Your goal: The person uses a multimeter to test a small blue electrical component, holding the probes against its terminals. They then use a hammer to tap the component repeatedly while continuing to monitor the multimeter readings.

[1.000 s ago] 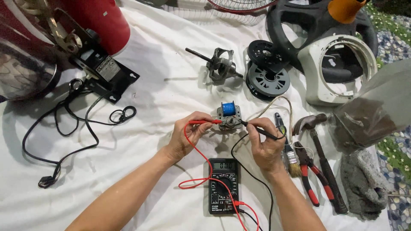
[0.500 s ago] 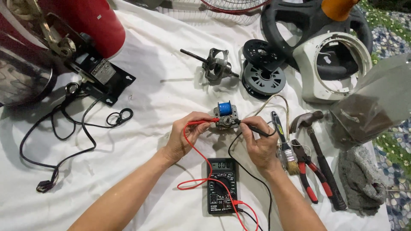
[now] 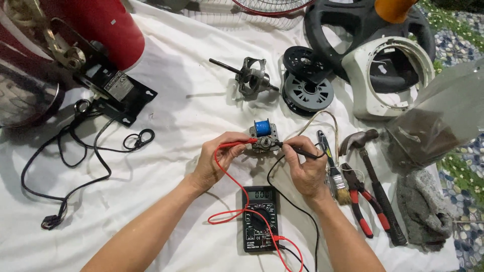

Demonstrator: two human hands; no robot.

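A small motor with a blue coil (image 3: pixel 263 135) is seen just above the middle of the frame, lying on the white cloth (image 3: pixel 191 106) that covers the worktop. The left hand (image 3: pixel 218 157) is closed in a pinch around the red probe (image 3: pixel 237 144), whose tip is pressed to the left side of the motor; the right hand (image 3: pixel 304 166) is closed in the same way around the black probe (image 3: pixel 298 149), whose tip touches the right side. The red and black leads run down to a black digital multimeter (image 3: pixel 260 218), placed between the two forearms in the lower middle. The motor is judged to be compact and rather heavy for its size, stiff in its metal frame, but delicate at the fine coil winding and its thin wires; it is best taken by the metal frame, never by the coil. The probes are light and slim, and are best held on the insulated shaft. To the right, a paintbrush (image 3: pixel 334 171), red-handled pliers (image 3: pixel 364 204) and a hammer (image 3: pixel 374 181) are laid close together, and a rotor with a shaft (image 3: pixel 250 78) lies higher up.
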